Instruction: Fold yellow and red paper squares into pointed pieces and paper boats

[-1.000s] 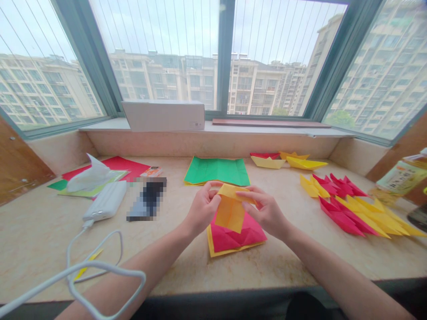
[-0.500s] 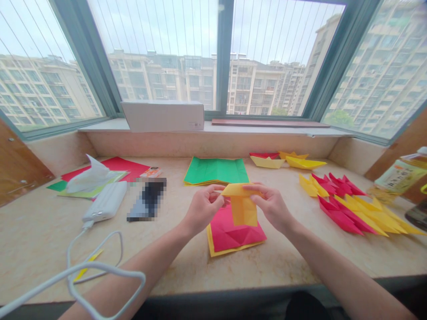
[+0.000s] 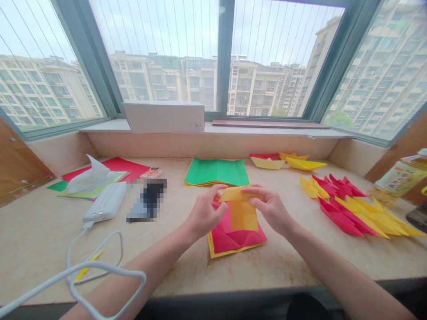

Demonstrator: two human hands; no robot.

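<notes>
A partly folded piece of yellow paper (image 3: 243,215) is held up in the air, T-shaped, with a wide band on top and a narrower flap hanging down. My left hand (image 3: 207,211) pinches the band's left end between thumb and fingers. At the other end, my right hand (image 3: 271,205) grips the band, fingers on top and thumb in front. Beneath the held paper, a creased red sheet (image 3: 233,240) lies over yellow sheets (image 3: 213,254) on the counter. Farther back is a stack of green paper (image 3: 216,171) with yellow edges showing under it.
Folded red and yellow paper boats (image 3: 347,215) stand at the right, others (image 3: 305,164) at the back. A bottle (image 3: 400,175) is at the far right. Leftward lie a phone (image 3: 147,202), a power bank (image 3: 106,202) with a looping white cable (image 3: 110,266), and a tissue pack (image 3: 90,178).
The yellow paper has dropped and tilted slightly, its left end lower. My left hand has shifted a little, and both hands still hold the paper.
</notes>
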